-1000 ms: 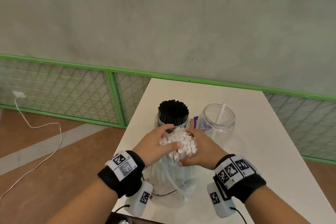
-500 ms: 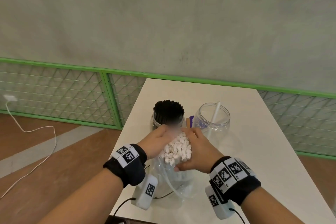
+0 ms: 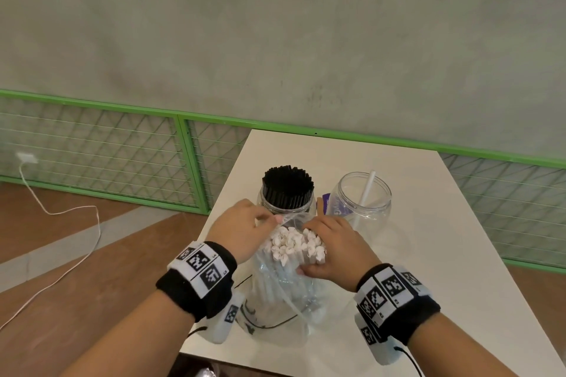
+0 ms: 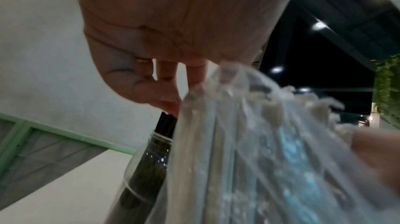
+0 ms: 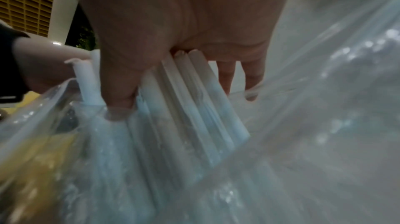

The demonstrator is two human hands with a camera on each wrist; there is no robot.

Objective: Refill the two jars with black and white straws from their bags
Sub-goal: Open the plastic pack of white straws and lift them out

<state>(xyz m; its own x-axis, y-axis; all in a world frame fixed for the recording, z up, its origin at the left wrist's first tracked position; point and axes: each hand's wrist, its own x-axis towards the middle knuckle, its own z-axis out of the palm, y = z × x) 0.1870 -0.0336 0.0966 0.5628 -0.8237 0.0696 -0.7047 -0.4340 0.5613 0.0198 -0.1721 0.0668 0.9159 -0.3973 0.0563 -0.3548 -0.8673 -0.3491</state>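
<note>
Head view: left hand (image 3: pixel 237 231) now on bag (image 3: pixel 284 294)

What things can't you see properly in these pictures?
- Bottom of the bag of white straws: head view, hidden by crinkled plastic and both wrists.
- Purple label behind the nearly empty jar: head view, words too small, partly covered.
- Left hand fingertips: left wrist view, blurred.
- Right hand fingers: right wrist view, partly behind straws.

clear bag (image 3: pixel 275 294) of white straws (image 3: pixel 294 243) upright, black-straw jar (image 3: pixel 288 193) behind, near-empty jar (image 3: pixel 363 202) right
</note>
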